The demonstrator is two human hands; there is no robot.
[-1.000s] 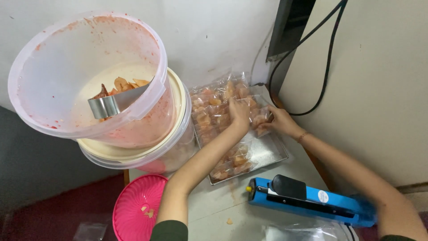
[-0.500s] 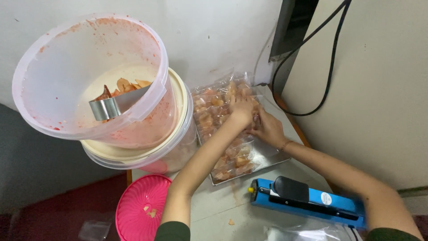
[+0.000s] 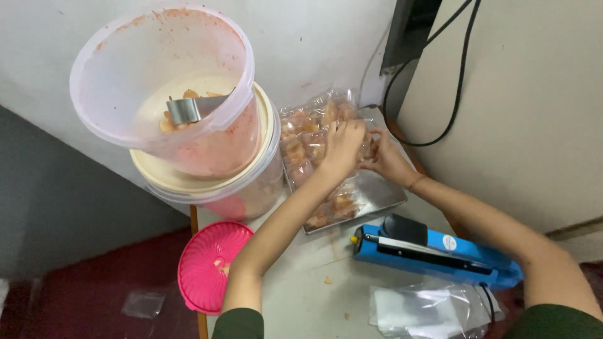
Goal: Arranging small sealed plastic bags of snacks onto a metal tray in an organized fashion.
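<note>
Clear snack packets (image 3: 308,135) under left hand (image 3: 342,145), right hand (image 3: 384,160).

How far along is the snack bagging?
Done: several filled clear snack bags lie stacked on the metal tray. In hand: left hand and right hand press on the top of that stack. Left: snacks and a scoop remain in the tilted tub; empty bags wait by the blue sealer.
</note>
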